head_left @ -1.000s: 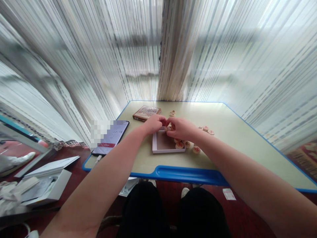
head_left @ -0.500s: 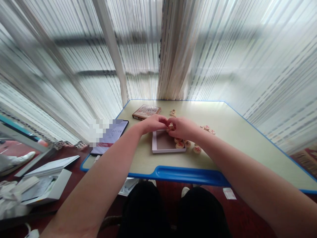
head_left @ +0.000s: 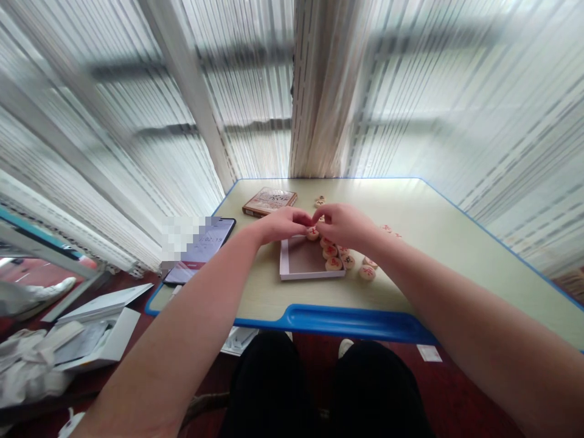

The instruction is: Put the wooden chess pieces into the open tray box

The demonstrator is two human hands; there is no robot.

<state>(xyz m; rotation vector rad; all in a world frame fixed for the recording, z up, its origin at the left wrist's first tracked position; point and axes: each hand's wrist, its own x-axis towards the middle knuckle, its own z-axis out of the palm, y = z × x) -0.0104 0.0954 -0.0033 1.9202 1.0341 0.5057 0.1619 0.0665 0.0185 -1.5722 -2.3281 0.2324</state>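
Here — red-marked discs (head_left: pixel 330 250) inside shallow box (head_left: pixel 302 257).

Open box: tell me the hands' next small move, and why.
Probably settle the red-marked piece flat inside the box, near its far edge: the left hand and right hand come together beside it, and other pieces already line the right side.

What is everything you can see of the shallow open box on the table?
The shallow open box has thin, pale pinkish-white walls and a brownish floor; it looks like cardboard. It lies flat, open side up, on the pale table. Round pieces with red characters line its right side inside. Another sits at its far edge, by the fingertips. The left hand and right hand partly hide that edge; whether they touch it is unclear.
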